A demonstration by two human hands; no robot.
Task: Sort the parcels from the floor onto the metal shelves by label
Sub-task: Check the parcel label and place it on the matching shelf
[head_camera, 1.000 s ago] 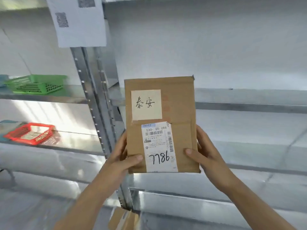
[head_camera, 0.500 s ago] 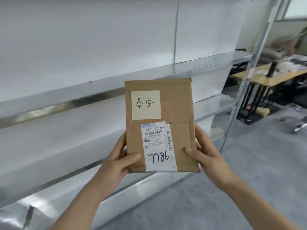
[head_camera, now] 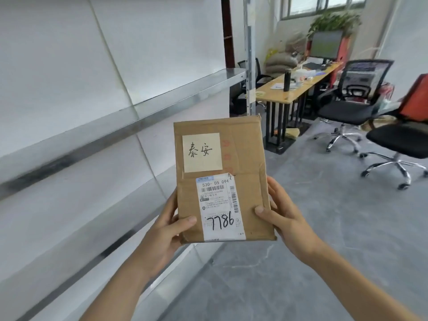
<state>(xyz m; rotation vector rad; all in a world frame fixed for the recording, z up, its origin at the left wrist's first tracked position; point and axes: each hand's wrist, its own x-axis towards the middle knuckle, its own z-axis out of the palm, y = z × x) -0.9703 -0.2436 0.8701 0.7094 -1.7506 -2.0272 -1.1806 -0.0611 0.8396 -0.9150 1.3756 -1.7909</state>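
Observation:
A flat brown cardboard parcel (head_camera: pixel 245 158) is held upright in front of me at chest height. It carries a pale yellow note with handwritten characters and a white shipping label marked 7786. My left hand (head_camera: pixel 170 230) grips its lower left corner with the thumb on the front. On the lower right edge sits my right hand (head_camera: pixel 281 218), thumb on the front too. The metal shelves (head_camera: pixel 92 126) run along my left, bare boards slanting away toward an upright post (head_camera: pixel 249 54).
Grey floor (head_camera: pixel 324 228) opens to the right. Beyond the shelf end stand a wooden desk (head_camera: pixel 298 84) with a monitor and a black bottle, two black office chairs (head_camera: pixel 352 98), and an orange object (head_camera: pixel 416 98) at the far right edge.
My view has swung right along the shelves: the green and red baskets and the shelf tag are gone, and the desk and chairs have come into sight. Both hands keep the same hold.

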